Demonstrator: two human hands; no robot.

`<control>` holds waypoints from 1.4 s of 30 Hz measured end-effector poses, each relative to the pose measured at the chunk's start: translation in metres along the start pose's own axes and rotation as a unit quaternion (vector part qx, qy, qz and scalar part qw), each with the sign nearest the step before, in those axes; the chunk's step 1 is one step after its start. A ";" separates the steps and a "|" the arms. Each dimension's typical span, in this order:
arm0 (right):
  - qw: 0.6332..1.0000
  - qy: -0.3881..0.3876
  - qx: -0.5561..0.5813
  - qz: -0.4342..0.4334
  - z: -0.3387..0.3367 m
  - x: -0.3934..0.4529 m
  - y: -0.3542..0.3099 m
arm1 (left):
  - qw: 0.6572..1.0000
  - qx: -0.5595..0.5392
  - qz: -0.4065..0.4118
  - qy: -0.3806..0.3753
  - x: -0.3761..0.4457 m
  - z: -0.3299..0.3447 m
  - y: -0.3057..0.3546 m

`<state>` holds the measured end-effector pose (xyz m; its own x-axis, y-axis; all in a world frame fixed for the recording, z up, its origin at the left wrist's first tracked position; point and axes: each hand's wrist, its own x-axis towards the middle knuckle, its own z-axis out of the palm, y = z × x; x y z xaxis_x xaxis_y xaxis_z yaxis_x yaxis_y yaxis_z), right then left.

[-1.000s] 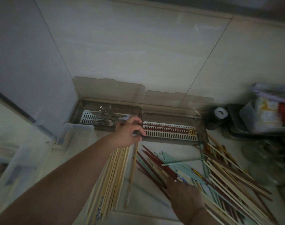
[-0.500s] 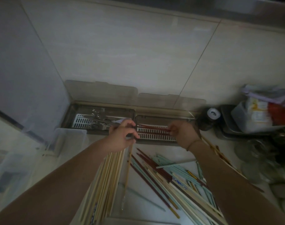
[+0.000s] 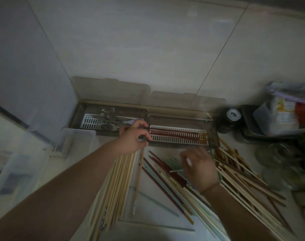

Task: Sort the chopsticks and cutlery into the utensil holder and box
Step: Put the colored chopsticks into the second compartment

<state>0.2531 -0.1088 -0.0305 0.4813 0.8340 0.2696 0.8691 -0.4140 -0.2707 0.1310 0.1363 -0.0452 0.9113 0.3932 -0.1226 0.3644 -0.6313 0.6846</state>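
Two brown boxes stand against the wall with their lids open. The left box (image 3: 75, 117) holds metal cutlery (image 3: 106, 119); the right box (image 3: 213, 136) holds dark red chopsticks (image 3: 176, 134) on a white slotted tray. My left hand (image 3: 133, 138) grips a pale wooden chopstick (image 3: 139, 173) at the boxes' front edge, and the stick hangs down toward me. My right hand (image 3: 198, 168) is blurred over a mixed pile of red, mint and pale chopsticks (image 3: 165, 181); its grip is unclear. A bundle of pale chopsticks (image 3: 117, 186) lies under my left forearm.
A clear plastic container (image 3: 77, 141) sits left of the boxes. On the right are a dark jar with a white lid (image 3: 232, 115), a tray with plastic bags (image 3: 278, 119) and glass jars (image 3: 273, 153). More chopsticks (image 3: 243, 173) spread right of my right hand.
My right hand went up to the right box with red chopsticks, then came back down over the mixed pile. My left hand stayed at the boxes' front edge with its chopstick.
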 end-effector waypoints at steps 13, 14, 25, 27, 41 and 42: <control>0.980 -0.169 -0.073 0.070 0.026 -0.091 -0.048 | 0.999 -0.017 0.005 -0.037 0.001 0.001 -0.002; 0.979 -0.176 -0.086 0.064 0.026 -0.091 -0.050 | 0.999 -0.008 0.003 -0.035 0.001 0.001 -0.003; 0.944 -0.326 -0.046 0.017 -0.018 -0.049 -0.013 | 1.000 0.024 -0.003 -0.007 -0.001 0.000 0.000; 0.944 -0.325 0.043 0.039 -0.037 -0.028 0.010 | 1.000 0.029 -0.006 0.001 0.000 0.001 0.000; 0.955 -0.216 0.150 0.138 0.012 0.086 0.035 | 1.000 0.019 -0.004 -0.001 -0.001 0.000 0.001; 0.949 -0.237 0.148 0.143 0.015 0.087 0.035 | 1.000 0.018 -0.004 0.000 -0.001 0.000 0.001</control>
<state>0.3234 -0.0450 -0.0302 0.5265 0.8024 -0.2809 0.6063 -0.5860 -0.5376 0.1302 0.1349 -0.0440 0.9085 0.3979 -0.1280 0.3782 -0.6523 0.6568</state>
